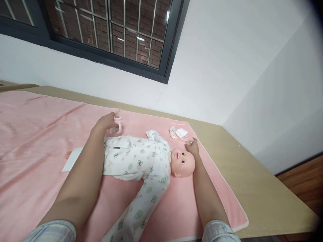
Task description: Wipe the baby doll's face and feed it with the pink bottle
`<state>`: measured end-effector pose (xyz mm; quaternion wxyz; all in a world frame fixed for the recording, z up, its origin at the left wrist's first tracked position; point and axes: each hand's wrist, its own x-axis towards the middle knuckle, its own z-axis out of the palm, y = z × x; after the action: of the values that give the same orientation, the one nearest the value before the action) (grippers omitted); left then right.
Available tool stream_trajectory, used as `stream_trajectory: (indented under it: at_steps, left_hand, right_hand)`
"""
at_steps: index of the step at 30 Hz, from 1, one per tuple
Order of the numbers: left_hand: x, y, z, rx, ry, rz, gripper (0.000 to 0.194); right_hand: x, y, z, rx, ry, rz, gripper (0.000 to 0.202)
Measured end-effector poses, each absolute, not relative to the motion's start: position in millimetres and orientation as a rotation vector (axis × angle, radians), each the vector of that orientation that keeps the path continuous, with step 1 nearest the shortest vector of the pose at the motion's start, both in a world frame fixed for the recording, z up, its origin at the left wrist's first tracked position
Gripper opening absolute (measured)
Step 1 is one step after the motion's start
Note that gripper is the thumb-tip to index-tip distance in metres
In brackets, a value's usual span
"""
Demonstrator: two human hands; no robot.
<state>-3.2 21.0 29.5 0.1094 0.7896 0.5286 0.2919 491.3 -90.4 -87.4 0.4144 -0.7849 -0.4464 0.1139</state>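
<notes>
My left hand (109, 121) is closed around a baby bottle (117, 121) with a pale pink collar and handle, upright at the far side of the pink blanket (156, 126). Beyond the doll's head, my right hand (193, 148) has its fingers curled at a small clear object, too faint to name. Between my arms lies a baby doll (185, 163) on its back, head to the right. It wears white printed clothes (141, 156) with one sleeve stretched toward me. My left forearm hides part of its legs. A crumpled clear wrapper with white paper (179, 132) lies beside my right hand.
A white sheet (73, 159) lies under the doll's legs, where a foot (67, 154) shows. The blanket covers a wooden tabletop (242, 181), whose bare edge runs along the right. Behind it stand a white wall (202, 84) and a barred window with a dark frame (165, 72).
</notes>
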Motion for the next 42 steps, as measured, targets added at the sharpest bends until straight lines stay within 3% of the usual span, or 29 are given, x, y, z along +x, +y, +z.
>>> stream_trajectory:
  at_steps: [5,10,16,25,34,42]
  left_hand:
    - [16,10,48,2.221,1.661,0.915,0.052]
    - [60,-7,65,2.155,1.49,1.126,0.056]
    - [116,-40,70,2.16,1.183,1.179,0.053]
    - [158,-121,85,2.466,0.848,1.104,0.07]
    - [162,-145,91,2.547,0.723,1.102,0.073]
    - [164,-144,89,2.632,0.86,1.091,0.08]
  right_hand:
    - [491,-93,-85,-1.891,-1.099,0.288,0.082]
    - [484,-98,-69,-1.695,-0.936,0.321,0.076]
    - [468,-106,-8,-1.313,-0.988,0.312,0.068]
    - [373,-169,84,-0.873,-1.472,0.289,0.072]
    - [340,-185,81,-0.933,-1.72,0.331,0.065]
    - [327,-185,75,-1.032,-1.659,0.398,0.096]
